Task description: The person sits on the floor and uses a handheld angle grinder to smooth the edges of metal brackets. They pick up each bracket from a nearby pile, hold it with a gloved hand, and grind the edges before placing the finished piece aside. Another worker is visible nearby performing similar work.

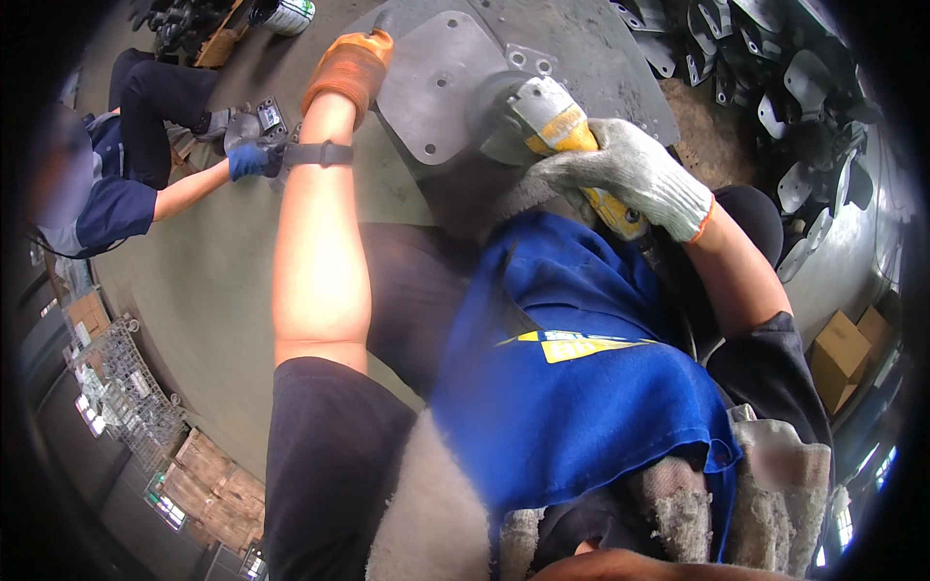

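My left hand (349,73), in an orange glove, is closed at the left edge of a flat grey metal plate (417,82); the fingertips are hidden. Several round holes run through the plate, and a grey rounded end (385,21) juts out just past my fist. In a pale knitted glove, my right hand (630,172) wraps round the yellow body of an angle grinder (557,121). The grinder's head and disc lie over the right side of the plate; the disc is blurred, so its exact contact is unclear. A smaller metal piece with holes (533,60) lies just beyond.
A blue apron (591,416) covers my lap. Many dark metal parts (809,87) are heaped at the far right, with cardboard boxes (839,351) nearer. On the left a co-worker's blue-gloved hand (250,161) touches metal parts. A wire cage (136,392) and a wooden crate (211,489) stand lower left.
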Demonstrator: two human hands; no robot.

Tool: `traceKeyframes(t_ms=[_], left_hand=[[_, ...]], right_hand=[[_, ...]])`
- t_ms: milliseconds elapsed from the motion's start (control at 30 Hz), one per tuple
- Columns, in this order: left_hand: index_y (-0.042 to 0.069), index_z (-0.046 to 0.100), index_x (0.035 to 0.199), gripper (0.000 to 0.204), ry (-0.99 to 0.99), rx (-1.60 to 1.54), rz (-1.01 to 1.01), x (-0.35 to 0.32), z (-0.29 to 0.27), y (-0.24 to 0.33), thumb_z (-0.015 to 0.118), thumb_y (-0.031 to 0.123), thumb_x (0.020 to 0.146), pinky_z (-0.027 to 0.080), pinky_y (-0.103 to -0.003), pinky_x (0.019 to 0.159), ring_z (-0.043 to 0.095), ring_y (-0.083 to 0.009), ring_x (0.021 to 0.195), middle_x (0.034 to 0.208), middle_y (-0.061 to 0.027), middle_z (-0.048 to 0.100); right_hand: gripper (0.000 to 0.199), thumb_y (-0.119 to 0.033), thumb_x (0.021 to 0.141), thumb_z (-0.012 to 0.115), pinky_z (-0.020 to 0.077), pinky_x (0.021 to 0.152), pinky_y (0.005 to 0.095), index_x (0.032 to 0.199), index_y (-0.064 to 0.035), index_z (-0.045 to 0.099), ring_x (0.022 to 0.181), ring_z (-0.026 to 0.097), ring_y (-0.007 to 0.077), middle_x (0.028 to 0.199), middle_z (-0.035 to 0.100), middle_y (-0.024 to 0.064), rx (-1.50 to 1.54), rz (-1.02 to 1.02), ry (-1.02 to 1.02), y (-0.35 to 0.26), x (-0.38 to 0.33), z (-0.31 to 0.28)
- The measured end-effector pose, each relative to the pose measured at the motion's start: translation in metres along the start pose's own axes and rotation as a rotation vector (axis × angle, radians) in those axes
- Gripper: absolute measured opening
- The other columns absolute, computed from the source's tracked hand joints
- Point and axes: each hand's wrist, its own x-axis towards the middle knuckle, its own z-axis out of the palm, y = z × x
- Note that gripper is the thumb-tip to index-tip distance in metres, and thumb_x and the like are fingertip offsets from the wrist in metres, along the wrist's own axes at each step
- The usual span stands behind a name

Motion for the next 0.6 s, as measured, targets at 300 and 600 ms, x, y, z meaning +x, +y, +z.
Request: traceKeyframes(t_ms=[300,600], left_hand=[[0.005,0.073,0.11,0.025,-0.101,0.005,-0.009,0.003,0.0,-0.001,0.055,0.004,0.094,0.06,-0.046,0.083,0.072,-0.0388,0.102,0.113,-0.0212,0.073],[0.008,0.069,0.127,0.048,-0.03,-0.543,-0.543,-0.03,-0.087,0.07,0.046,0.041,0.1,0.051,-0.048,0.105,0.061,-0.0442,0.123,0.134,-0.0245,0.063]], right_hand=[[0.048,-0.047,0.084,0.082,0.0522,0.066,0.0294,0.098,-0.0018,0.076,0.069,0.067,0.0119,0.078,0.072,0.0044,0.166,0.33,0.021,-0.024,0.005,0.005],[0.037,-0.032,0.089,0.083,0.0521,0.059,0.0245,0.104,-0.0014,0.069,0.063,0.064,0.0098,0.076,0.068,0.0033,0.231,0.322,0.097,-0.007,-0.044,0.011]])
